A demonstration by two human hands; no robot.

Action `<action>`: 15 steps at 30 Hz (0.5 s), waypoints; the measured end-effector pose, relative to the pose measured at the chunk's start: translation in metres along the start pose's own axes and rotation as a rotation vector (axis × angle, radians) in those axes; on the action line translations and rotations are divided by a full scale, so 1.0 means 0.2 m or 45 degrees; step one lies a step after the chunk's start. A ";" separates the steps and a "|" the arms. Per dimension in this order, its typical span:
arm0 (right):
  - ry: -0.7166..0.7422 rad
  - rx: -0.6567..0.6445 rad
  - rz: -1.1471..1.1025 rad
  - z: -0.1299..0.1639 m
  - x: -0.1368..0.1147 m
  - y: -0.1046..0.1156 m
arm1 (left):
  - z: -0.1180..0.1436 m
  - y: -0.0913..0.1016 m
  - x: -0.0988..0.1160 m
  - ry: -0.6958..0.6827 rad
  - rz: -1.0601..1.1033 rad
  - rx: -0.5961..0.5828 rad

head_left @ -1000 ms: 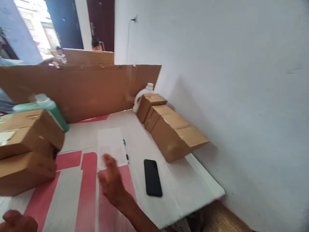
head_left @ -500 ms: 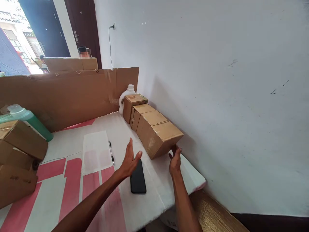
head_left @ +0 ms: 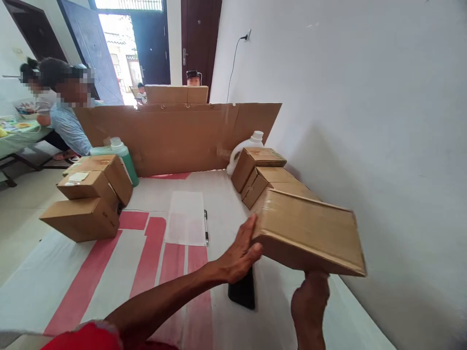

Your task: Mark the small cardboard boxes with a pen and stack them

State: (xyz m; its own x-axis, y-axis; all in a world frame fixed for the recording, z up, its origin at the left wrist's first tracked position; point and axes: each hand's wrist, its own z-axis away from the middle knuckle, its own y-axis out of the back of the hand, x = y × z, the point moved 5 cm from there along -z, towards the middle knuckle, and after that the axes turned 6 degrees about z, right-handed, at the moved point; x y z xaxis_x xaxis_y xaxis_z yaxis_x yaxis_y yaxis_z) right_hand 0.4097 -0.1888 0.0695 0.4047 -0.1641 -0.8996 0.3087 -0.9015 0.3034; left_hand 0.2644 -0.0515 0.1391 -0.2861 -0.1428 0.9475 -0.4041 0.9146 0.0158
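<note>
A cardboard box (head_left: 310, 231) is tilted up at the near end of the row along the wall, its broad taped face toward me. My right hand (head_left: 312, 291) grips it from below; those fingers are hidden behind the box. Against its left edge rests my left hand (head_left: 242, 253), fingers stretched along the side and thumb lifted. Beneath the left hand lies a black phone (head_left: 242, 291), partly covered. Behind the held box stand another cardboard box (head_left: 272, 181) and a taller one (head_left: 257, 167), with a white jug (head_left: 248, 145) at the back.
A sheet of paper (head_left: 185, 218) and a pen (head_left: 206, 228) lie mid-table. Stacked boxes (head_left: 82, 214) and a green bottle (head_left: 127, 163) stand left. A cardboard partition (head_left: 182, 138) crosses the back; a wall (head_left: 401, 146) bounds the right. People sit beyond.
The near box has been tilted up from the row by my right hand. My left hand has come from beside the phone to the box's left edge. The view has swung left.
</note>
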 end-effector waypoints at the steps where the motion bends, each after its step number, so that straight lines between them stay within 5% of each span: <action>1: 0.034 0.033 -0.028 0.03 -0.09 -0.07 | 0.11 0.11 0.05 -0.036 -0.012 0.078; 3: 0.088 -0.076 -0.121 0.13 -0.26 -0.30 | 0.38 0.35 0.09 0.025 -0.101 0.321; 6: 0.108 -0.559 -0.401 0.36 -0.44 -0.73 | 0.81 0.67 0.05 0.206 -0.226 0.755; 9: 0.092 -0.870 -0.443 0.58 -0.48 -1.04 | 1.12 0.82 -0.01 0.263 -0.234 0.932; 12: 0.030 -0.970 -0.367 0.69 -0.41 -1.17 | 1.26 0.89 -0.09 0.284 -0.144 1.000; 15: 0.008 -0.952 -0.339 0.71 -0.35 -1.18 | 1.26 1.00 -0.16 0.303 -0.175 1.157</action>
State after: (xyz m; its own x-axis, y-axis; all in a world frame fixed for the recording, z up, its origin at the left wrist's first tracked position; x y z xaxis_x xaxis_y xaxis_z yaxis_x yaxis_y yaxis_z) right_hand 0.1860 -0.0204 0.0165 0.2401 0.0235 -0.9705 0.8912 -0.4015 0.2108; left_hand -0.0270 0.0393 0.0321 -0.0421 -0.0547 0.9976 -0.9712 0.2365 -0.0280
